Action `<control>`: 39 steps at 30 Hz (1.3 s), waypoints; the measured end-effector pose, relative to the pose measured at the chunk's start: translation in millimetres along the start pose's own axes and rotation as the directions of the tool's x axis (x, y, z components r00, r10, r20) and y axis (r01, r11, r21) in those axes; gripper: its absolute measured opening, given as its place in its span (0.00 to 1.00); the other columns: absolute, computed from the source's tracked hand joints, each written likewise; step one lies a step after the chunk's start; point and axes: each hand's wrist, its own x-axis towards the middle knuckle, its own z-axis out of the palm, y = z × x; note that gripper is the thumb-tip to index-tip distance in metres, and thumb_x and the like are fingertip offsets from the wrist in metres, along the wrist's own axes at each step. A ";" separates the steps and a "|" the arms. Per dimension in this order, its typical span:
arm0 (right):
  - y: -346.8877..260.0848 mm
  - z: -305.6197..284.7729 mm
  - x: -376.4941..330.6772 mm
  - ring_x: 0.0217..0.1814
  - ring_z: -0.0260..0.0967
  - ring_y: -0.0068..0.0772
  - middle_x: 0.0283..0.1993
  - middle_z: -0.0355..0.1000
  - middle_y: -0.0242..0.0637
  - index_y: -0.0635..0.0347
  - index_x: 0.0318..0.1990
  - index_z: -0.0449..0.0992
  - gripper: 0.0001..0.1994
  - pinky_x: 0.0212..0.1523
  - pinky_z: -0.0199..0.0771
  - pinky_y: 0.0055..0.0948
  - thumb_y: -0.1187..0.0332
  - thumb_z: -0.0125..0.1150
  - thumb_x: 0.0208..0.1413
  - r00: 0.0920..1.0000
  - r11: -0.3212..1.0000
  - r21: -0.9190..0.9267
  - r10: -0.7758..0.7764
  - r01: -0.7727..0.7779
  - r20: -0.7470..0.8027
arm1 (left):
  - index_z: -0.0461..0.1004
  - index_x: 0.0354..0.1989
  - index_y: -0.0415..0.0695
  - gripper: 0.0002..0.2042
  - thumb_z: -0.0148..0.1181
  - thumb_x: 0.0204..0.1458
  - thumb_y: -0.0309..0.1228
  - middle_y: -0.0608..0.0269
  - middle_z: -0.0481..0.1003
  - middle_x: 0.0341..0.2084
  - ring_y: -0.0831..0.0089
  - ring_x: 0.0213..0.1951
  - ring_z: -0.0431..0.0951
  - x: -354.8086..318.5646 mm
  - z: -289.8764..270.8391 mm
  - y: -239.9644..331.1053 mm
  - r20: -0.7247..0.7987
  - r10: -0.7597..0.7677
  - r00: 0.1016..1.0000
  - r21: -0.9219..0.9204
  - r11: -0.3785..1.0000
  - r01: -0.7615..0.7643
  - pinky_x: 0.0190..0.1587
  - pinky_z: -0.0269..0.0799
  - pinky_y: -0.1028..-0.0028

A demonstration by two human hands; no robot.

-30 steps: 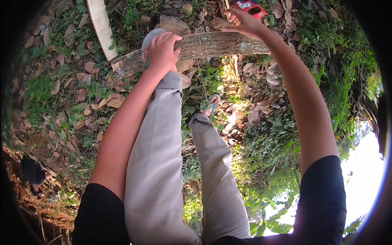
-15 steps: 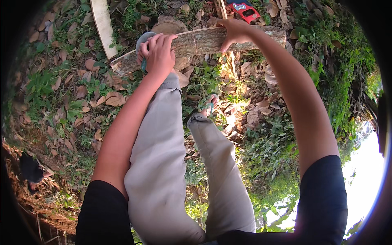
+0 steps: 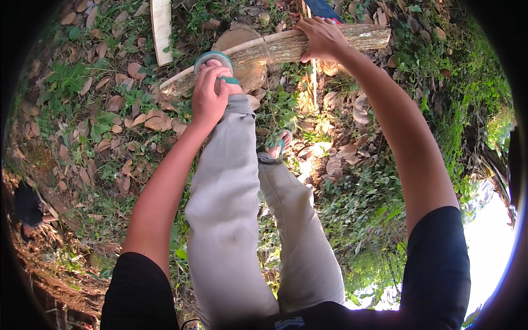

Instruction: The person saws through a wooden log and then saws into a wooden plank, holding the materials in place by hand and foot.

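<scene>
Head view: a rough, bark-covered log (image 3: pixel 286 49) lies slantwise at the far side of the scene, its surface grey-brown, mottled and fibrous, with the left end lower and nearer than the right. It rests across a round cut stump (image 3: pixel 242 47) with a pale flat face. The right hand (image 3: pixel 322 38) is clamped over the log's upper edge right of its middle, fingers curled over the far side and thumb on the near face. The left hand (image 3: pixel 209 96) sits just near of the log's left part, fingers together and wrapped around the foot and its teal sandal (image 3: pixel 214 60), which is planted on the log; the hand touches the sandal strap, and whether it also touches the bark cannot be told. The raised leg wears smooth light-grey trousers (image 3: pixel 231 192). The other foot, in a second sandal (image 3: pixel 278 144), stands on the ground nearer, between the two arms. A flat pale plank (image 3: pixel 161 25) lies on the far left, apart from the log. Dry brown leaves (image 3: pixel 148 118) and green weeds cover the ground all around.
</scene>
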 end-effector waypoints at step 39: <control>-55.6 94.2 -58.7 0.67 0.64 0.52 0.65 0.65 0.47 0.45 0.76 0.52 0.51 0.66 0.64 0.50 0.55 0.71 0.41 0.991 0.967 0.217 0.129 -0.130 0.022 | 0.78 0.50 0.44 0.12 0.56 0.59 0.20 0.63 0.76 0.46 0.77 0.35 0.77 -150.0 -156.3 -1.3 -0.016 -0.501 0.866 0.059 0.864 0.501 0.37 0.76 0.74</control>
